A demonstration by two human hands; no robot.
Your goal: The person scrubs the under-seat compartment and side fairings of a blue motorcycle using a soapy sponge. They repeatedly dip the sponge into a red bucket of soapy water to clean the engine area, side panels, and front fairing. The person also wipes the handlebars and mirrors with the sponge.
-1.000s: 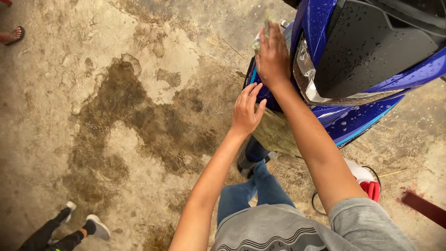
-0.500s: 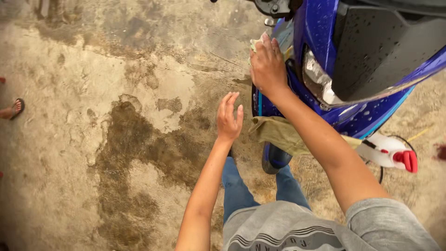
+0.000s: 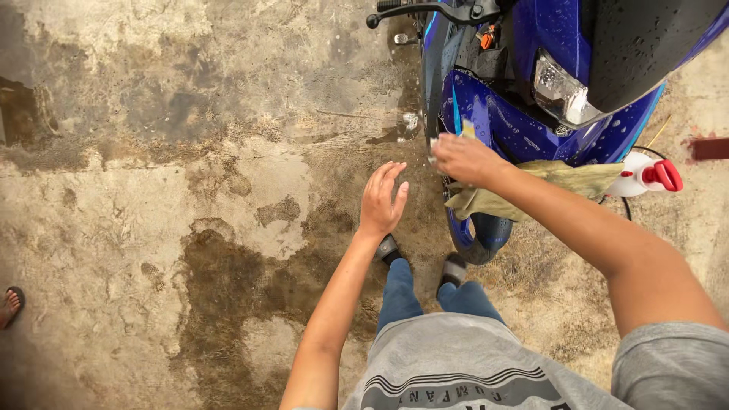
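The fingers [image 3: 448, 148] of the right hand [image 3: 465, 159] are curled together and pressed down on a small pale sponge or pad [image 3: 465, 129], of which only a corner shows above the knuckles. It bears against the wet blue fairing [image 3: 524, 125] at the front of the motorcycle [image 3: 577, 68], just below the headlight [image 3: 558, 95]. An olive cloth [image 3: 524, 190] hangs under the forearm and drapes over the front mudguard [image 3: 478, 235]; whether the same hand also pinches the cloth cannot be told from here.

The left hand [image 3: 382, 201] hangs free in the air beside the wheel, its fingers spread and holding nothing, well apart from the bike.

To wipe this panel well, it seems wise to keep the pad flat under the whole palm, so pressure spreads instead of riding on the fingertips, and to work in overlapping strokes downward, since beads of water sit all over the paint. The sharp fairing edges and the brake lever [image 3: 425, 11] above are places to catch a knuckle, so short, controlled passes suit better than long sweeps. The free hand could brace on the bodywork for steadiness.

Further out, a white spray bottle with a red trigger [image 3: 645, 175] lies on the damp, stained concrete floor [image 3: 190, 228], just beside the wheel. The person's sandalled feet [image 3: 421, 258] stand close before the tyre, and another person's foot [image 3: 9, 304] shows at the far left edge.
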